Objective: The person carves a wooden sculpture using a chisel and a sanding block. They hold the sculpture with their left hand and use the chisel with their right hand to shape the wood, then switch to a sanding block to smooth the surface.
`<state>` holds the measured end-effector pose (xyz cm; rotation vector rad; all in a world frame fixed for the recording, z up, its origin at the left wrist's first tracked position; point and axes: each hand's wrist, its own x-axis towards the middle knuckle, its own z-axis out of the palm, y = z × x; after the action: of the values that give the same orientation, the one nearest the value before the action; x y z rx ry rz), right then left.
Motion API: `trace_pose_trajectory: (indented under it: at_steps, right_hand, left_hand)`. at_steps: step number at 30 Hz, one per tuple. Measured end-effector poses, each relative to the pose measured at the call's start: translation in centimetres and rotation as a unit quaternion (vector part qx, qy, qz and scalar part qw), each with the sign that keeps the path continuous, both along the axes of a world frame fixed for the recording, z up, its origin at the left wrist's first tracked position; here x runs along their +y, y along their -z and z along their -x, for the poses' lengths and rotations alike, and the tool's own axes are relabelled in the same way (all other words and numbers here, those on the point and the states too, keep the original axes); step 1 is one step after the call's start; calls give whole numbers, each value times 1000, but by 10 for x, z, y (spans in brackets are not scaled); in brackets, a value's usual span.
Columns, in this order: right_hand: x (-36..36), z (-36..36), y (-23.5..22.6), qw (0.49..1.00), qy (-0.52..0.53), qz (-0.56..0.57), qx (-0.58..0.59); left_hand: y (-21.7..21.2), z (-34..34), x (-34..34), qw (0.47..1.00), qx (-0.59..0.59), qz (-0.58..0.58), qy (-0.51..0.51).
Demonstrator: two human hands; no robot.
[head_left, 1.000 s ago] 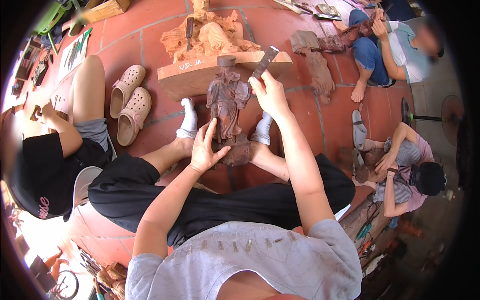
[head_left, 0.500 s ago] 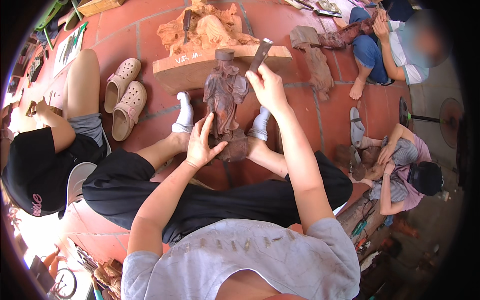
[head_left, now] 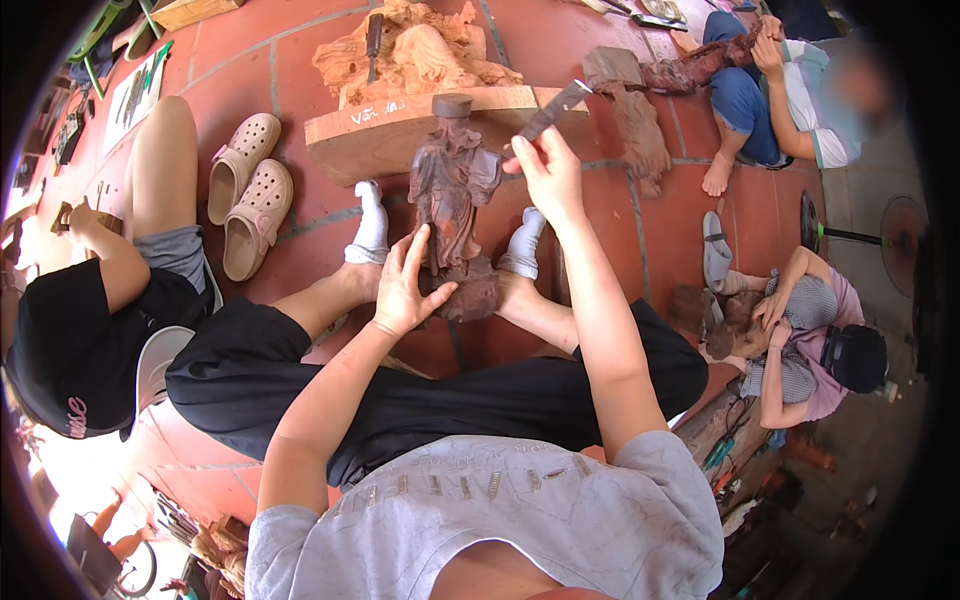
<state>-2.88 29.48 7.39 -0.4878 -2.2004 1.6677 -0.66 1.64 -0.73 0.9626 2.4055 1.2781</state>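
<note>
A dark brown carved wooden statue (head_left: 455,195) of a robed figure in a flat-topped hat stands upright between my feet. My left hand (head_left: 405,285) grips its lower left side, fingers up along the robe and thumb across the base. Beside the statue's upper right, my right hand (head_left: 548,175) is closed around a flat dark blade-like tool (head_left: 553,110) with a bright metal end pointing up and right. The tool's exact kind is unclear, and my fingers cover its lower part.
Behind the statue lies a lighter wood carving (head_left: 420,60) on a thick block (head_left: 350,140), with a dark-handled tool on it. Beige clogs (head_left: 257,222) lie at left. People sit on both sides; the one at upper right holds a dark carving. A fan (head_left: 900,235) stands far right.
My right hand has shifted slightly right and down, and the tool has tilted further to the right. My left hand stays on the statue.
</note>
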Motion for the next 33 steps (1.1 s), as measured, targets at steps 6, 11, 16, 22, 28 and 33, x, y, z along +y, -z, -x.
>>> trace_pose_trajectory:
  at_steps: [6, 11, 16, 22, 28, 33]
  right_hand:
    - [17, -17, -3, 997, -71, -9, 26]
    - [16, -15, -27, 968, -185, -166, -18]
    - [21, -5, -39, 962, -199, -152, -108]
    - [15, -10, -42, 940, -230, -252, -24]
    - [28, -1, -32, 950, -188, -208, -137]
    - [25, -14, -23, 973, -163, -144, -80]
  left_hand:
    - [1, 2, 0, 1000, 15, 9, 6]
    - [0, 1, 0, 1000, 17, 1, 2]
    - [1, 0, 0, 1000, 16, 6, 4]
    - [-2, 2, 0, 1000, 30, 6, -1]
    - [2, 2, 0, 999, 45, 1, 0]
    - [-3, 3, 2, 999, 47, 5, 2]
